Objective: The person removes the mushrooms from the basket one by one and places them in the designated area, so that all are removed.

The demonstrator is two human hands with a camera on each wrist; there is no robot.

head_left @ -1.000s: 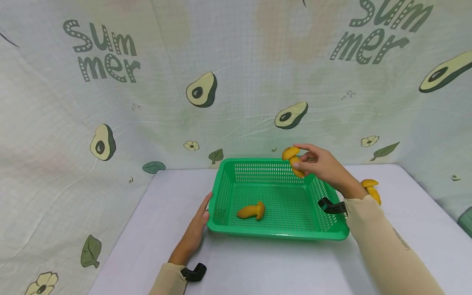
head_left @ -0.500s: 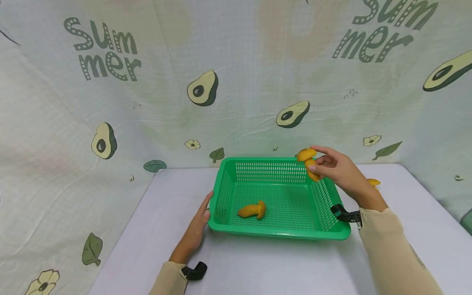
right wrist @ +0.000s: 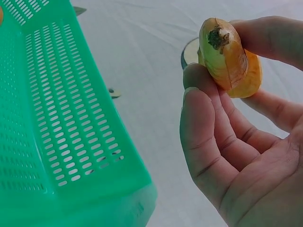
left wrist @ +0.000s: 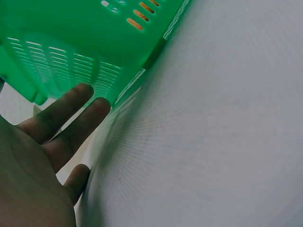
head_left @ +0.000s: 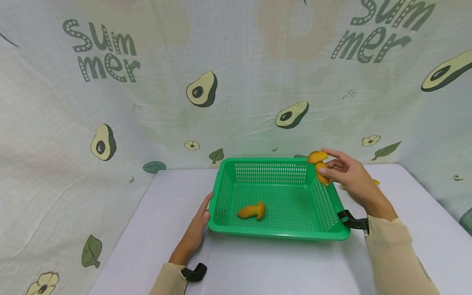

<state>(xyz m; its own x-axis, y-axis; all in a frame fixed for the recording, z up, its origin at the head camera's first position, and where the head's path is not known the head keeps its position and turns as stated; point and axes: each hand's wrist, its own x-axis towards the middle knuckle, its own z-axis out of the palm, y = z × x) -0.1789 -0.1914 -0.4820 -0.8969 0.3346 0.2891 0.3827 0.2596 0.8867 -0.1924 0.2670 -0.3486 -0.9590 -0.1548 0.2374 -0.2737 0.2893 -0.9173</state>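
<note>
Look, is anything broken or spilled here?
No, nothing stands out. The green plastic basket sits flat, one yellow toy mushroom lies inside, and the right hand holds another toy mushroom.

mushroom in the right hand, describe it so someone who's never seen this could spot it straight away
Find the green basket in the middle of the white table. At its far right corner the right hand pinches a yellow-orange mushroom in the air above the rim. The one other mushroom in full view lies on its side inside the basket, untouched.
</note>
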